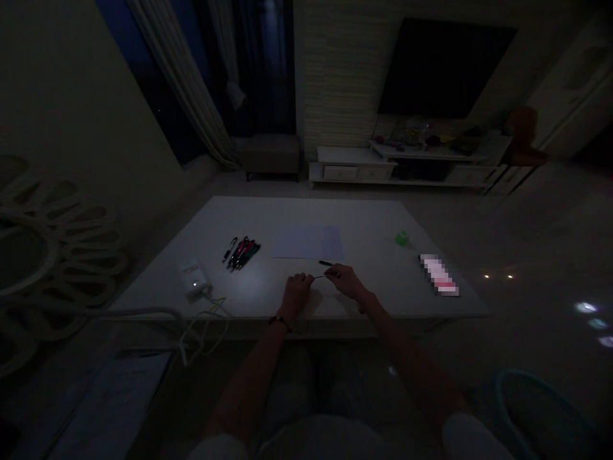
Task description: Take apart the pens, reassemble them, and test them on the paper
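Both of my hands are close together over the near edge of the white table [364, 223]. My left hand [297, 291] is closed, with thumb and fingers on one end of a thin pen refill [319, 276]. At its other end, my right hand [345, 281] pinches it. A dark pen barrel [325, 263] shows just beyond my right fingertips; whether they touch it I cannot tell. Farther off lies a sheet of paper [306, 241]. To the left is a pile of several pens [244, 253], black and red among them.
A white power strip [194, 278] with trailing cables [213, 313] sits at the table's left. On the right are a small green object [401, 238] and a lit phone [439, 275]. A teal-rimmed basket [541, 396] stands on the floor at lower right. The room is dim.
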{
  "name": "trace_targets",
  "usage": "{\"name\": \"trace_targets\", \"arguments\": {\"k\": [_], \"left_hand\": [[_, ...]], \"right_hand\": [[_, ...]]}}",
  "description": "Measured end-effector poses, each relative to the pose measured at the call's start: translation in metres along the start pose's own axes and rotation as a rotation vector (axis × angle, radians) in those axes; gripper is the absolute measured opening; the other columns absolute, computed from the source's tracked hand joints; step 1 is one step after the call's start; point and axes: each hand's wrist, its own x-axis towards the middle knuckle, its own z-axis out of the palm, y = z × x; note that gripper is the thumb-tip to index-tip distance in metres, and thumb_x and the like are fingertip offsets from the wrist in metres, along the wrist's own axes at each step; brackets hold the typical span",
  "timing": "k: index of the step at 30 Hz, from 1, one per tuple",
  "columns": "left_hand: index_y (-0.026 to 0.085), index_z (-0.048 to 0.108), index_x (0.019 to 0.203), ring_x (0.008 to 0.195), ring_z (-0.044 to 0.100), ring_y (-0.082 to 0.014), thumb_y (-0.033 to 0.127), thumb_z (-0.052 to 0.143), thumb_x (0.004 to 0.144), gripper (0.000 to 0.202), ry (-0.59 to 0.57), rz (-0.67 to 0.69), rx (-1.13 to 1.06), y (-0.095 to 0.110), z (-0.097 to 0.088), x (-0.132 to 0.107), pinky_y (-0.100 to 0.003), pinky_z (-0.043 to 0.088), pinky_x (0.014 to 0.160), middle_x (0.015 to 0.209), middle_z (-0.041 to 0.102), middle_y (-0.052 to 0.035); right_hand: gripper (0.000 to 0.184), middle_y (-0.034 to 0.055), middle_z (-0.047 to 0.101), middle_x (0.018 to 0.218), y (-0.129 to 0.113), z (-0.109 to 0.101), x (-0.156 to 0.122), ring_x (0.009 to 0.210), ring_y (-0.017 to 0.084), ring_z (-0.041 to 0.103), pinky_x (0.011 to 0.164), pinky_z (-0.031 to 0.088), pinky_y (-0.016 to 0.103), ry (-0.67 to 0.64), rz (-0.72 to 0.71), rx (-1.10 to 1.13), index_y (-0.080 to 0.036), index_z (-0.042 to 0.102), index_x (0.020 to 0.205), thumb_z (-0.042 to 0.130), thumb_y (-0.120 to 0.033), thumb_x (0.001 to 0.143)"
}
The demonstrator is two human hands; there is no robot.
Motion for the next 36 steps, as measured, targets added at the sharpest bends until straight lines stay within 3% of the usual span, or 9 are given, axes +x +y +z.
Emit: {"name": "trace_targets", "arguments": {"k": [7,13,18,21,25,29,33,36], "left_hand": [[0.021,0.053,0.1,0.089,0.048,-0.02,0.021,0.037,0.091,0.018,-0.007,0.022,0.01,0.0,-0.001,0.001,-0.035,0.032,0.077,0.092,0.055,-0.0067],[0.021,0.053,0.099,0.088,0.049,-0.0196,0.022,0.037,0.091,0.018,-0.006,0.041,0.015,0.001,0.0,0.0,-0.034,0.032,0.076,0.091,0.055,-0.0064],[0.021,0.053,0.1,0.088,0.049,-0.0198,0.02,0.039,0.09,0.017,-0.018,0.043,0.033,0.0,0.0,0.0,-0.034,0.033,0.076,0.093,0.055,-0.0059],[0.021,0.053,0.099,0.088,0.049,-0.0198,0.019,0.038,0.09,0.017,-0.031,0.039,0.023,-0.002,0.0,0.001,-0.034,0.033,0.076,0.094,0.055,-0.0065],[0.02,0.053,0.099,0.088,0.049,-0.0202,0.019,0.037,0.09,0.018,-0.022,0.038,0.025,-0.003,0.002,0.002,-0.034,0.033,0.076,0.092,0.055,-0.0064],[0.021,0.053,0.099,0.087,0.049,-0.0194,0.019,0.036,0.091,0.019,-0.005,0.027,0.021,-0.003,0.003,0.001,-0.034,0.033,0.076,0.092,0.055,-0.0061],[0.021,0.053,0.099,0.086,0.049,-0.0192,0.02,0.035,0.091,0.019,0.005,0.022,0.027,-0.003,0.003,0.001,-0.033,0.033,0.076,0.091,0.055,-0.0057],[0.021,0.053,0.098,0.087,0.049,-0.0195,0.019,0.036,0.091,0.019,0.006,0.013,0.032,-0.003,0.003,0.001,-0.034,0.033,0.076,0.092,0.055,-0.0059]], "right_hand": [[0.013,0.0042,0.068,0.081,-0.002,-0.002,-0.002,0.073,0.015,0.063,0.068,0.049,0.028,-0.019,0.013,0.015,-0.02,0.07,0.08,0.058,-0.021,0.076],[0.013,0.0041,0.068,0.079,-0.008,0.011,0.003,0.073,0.016,0.062,0.069,0.048,0.028,-0.061,0.003,0.038,-0.019,0.071,0.082,0.06,-0.019,0.074],[0.027,0.002,0.066,0.073,-0.008,0.024,0.005,0.064,0.013,0.059,0.063,0.047,0.026,-0.075,0.065,0.153,-0.017,0.067,0.098,0.061,-0.021,0.072],[0.039,0.0015,0.065,0.076,0.004,0.021,0.0,0.066,0.013,0.058,0.064,0.046,0.027,-0.078,0.084,0.166,-0.018,0.064,0.106,0.065,-0.023,0.068],[0.029,0.0039,0.061,0.082,0.033,0.011,-0.004,0.072,0.015,0.056,0.07,0.045,0.03,0.099,0.156,-0.04,-0.018,0.066,0.096,0.065,-0.026,0.068],[0.025,0.0102,0.056,0.098,0.049,0.017,0.008,0.092,0.021,0.053,0.081,0.042,0.032,0.268,0.261,-0.236,-0.017,0.067,0.092,0.061,-0.031,0.072],[0.018,0.0117,0.059,0.097,0.045,0.022,0.019,0.095,0.022,0.052,0.083,0.04,0.032,0.245,0.286,-0.262,-0.017,0.067,0.084,0.056,-0.029,0.075],[0.019,0.0083,0.064,0.089,0.04,0.012,0.011,0.085,0.019,0.057,0.076,0.042,0.03,0.187,0.259,-0.109,-0.017,0.065,0.086,0.052,-0.028,0.078]]}}
